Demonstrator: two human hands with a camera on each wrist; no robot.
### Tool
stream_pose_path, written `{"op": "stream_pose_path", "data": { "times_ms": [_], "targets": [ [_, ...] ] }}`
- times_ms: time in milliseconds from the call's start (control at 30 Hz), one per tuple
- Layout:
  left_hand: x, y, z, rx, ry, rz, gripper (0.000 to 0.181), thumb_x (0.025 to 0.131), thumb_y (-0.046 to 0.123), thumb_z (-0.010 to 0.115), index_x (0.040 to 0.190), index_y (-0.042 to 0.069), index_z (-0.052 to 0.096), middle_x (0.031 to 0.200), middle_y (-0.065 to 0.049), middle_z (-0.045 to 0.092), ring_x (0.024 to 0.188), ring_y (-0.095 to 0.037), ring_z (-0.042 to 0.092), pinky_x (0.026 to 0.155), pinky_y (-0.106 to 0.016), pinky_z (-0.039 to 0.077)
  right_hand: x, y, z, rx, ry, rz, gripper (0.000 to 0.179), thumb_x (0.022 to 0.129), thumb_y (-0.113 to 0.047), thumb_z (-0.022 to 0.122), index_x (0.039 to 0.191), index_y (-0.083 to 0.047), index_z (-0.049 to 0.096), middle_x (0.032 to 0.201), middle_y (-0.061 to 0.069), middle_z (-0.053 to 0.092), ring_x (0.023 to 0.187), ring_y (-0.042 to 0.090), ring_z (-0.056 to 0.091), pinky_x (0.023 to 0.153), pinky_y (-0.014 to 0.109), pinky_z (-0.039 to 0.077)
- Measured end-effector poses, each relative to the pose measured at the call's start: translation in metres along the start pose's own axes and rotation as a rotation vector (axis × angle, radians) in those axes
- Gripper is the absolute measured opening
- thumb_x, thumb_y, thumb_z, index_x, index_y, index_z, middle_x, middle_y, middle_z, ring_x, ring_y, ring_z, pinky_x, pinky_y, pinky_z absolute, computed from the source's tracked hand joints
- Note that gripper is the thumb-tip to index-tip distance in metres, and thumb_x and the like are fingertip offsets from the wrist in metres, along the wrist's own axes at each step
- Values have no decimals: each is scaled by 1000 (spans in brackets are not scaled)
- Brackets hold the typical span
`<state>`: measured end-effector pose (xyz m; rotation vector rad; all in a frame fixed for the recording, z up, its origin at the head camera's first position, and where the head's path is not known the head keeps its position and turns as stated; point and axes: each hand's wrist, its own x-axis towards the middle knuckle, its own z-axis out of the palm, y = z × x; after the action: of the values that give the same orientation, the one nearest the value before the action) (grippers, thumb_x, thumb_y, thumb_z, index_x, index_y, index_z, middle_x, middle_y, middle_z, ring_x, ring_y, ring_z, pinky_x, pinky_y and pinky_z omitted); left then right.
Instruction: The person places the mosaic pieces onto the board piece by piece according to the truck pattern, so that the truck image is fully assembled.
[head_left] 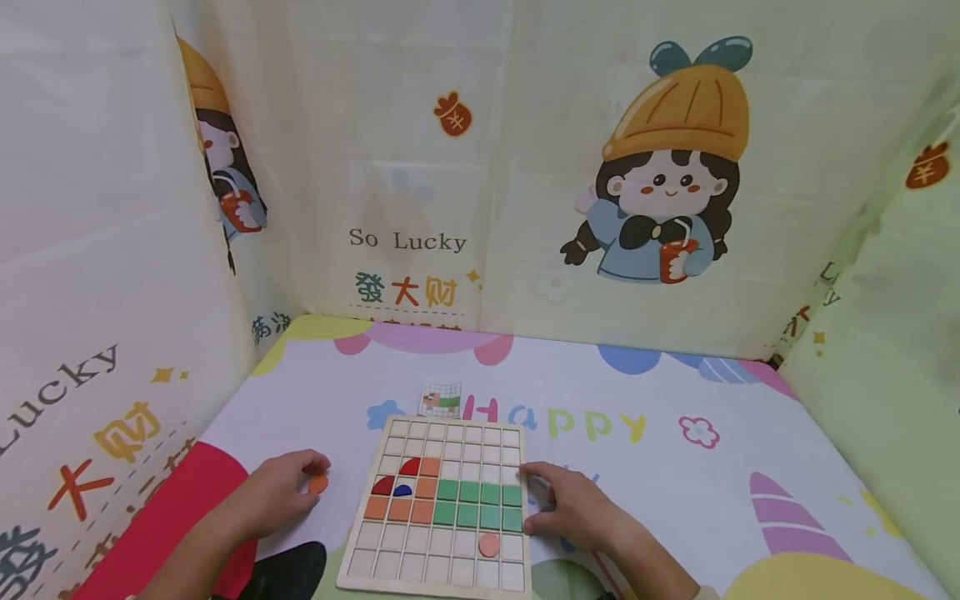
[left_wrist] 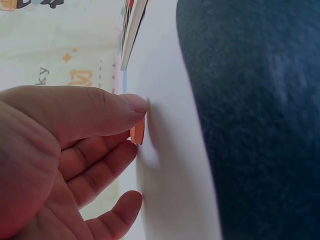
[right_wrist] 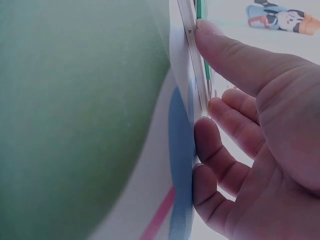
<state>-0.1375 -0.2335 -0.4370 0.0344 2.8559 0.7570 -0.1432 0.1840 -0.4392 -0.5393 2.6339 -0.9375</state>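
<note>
Between the thumb and fingers of my left hand (head_left: 281, 492) is a small orange disc (head_left: 318, 483), low over the table left of the board. The left wrist view shows the disc edge-on, partly hidden by the thumb. A wooden grid board (head_left: 453, 573) holds green squares (head_left: 468, 504), orange squares (head_left: 400, 509), two red quarter-round pieces (head_left: 383, 485) and a blue half-round piece (head_left: 402, 490). On its lower right lies a peach disc (head_left: 489, 545). My right hand (head_left: 581, 504) rests at the board's right edge, thumb and fingers touching the rim.
A small picture card (head_left: 440, 399) with a coloured grid lies just beyond the board's far edge. A black object (head_left: 288, 571) is beside my left forearm. Printed cloth walls (head_left: 525, 167) enclose the table on the left, back and right.
</note>
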Motion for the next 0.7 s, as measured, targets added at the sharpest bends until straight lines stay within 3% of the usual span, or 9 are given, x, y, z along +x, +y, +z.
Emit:
{"op": "stream_pose_path", "data": {
  "times_ms": [267, 467, 700],
  "targets": [
    [-2, -1, 1, 3, 10, 6, 64, 62, 12, 93, 119, 2, 66, 113, -10, 65, 104, -32, 60, 81, -46, 57, 0, 1, 1, 0, -1, 11, 74, 77, -36, 86, 141, -16, 55, 83, -1, 53, 77, 18, 49, 68, 33, 41],
    [-4, -5, -2, -1, 12, 37, 58, 67, 11, 91, 119, 3, 66, 113, -8, 65, 104, -31, 60, 82, -47, 56, 1, 1, 0, -15, -4, -3, 75, 78, -38, 85, 142, -16, 54, 84, -3, 53, 78, 17, 49, 68, 33, 40],
    [-3, -9, -2, -37, 38, 16, 52, 69, 15, 91, 113, 4, 67, 104, -6, 64, 97, -25, 59, 80, -45, 57, 0, 1, -1, -21, -2, -23, 75, 78, -38, 85, 142, -14, 54, 84, -4, 53, 77, 15, 49, 68, 32, 40]
  ]
}}
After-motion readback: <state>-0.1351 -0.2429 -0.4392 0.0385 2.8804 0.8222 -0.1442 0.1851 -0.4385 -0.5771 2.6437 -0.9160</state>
